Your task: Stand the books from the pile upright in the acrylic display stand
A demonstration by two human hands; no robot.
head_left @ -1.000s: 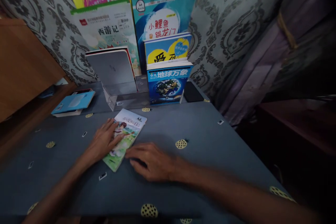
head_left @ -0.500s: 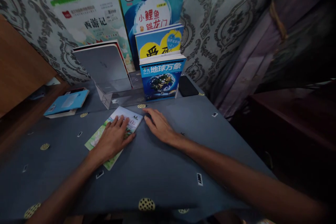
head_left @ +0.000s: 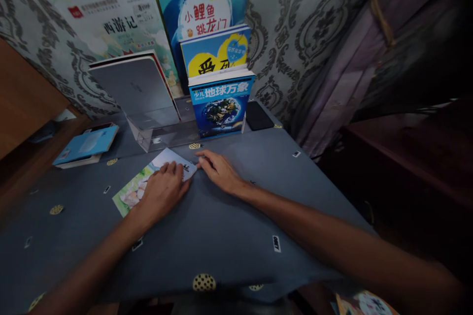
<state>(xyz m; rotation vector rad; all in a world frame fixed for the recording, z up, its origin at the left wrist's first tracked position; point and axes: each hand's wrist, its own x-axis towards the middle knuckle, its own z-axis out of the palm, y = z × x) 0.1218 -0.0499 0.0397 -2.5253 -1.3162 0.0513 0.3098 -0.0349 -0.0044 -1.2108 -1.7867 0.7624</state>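
Since the earlier frames, the booklet [head_left: 142,178], left of the frame's centre, has swung further sideways; the left hand [head_left: 162,191] rests palm-down on it, apparently steadying it; the right hand [head_left: 219,172], finger and thumb narrowly parted, reaches its right corner, contact unclear; upper centre, a clear stand [head_left: 146,143] props books [head_left: 221,110] upright.

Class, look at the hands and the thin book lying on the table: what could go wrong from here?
The left hand lies across the thin book, so pressing hard while sliding it might crease it. The right hand is by one corner; lifting there alone could bend that corner. The clear stand is just beyond, so a careless reach might knock it.
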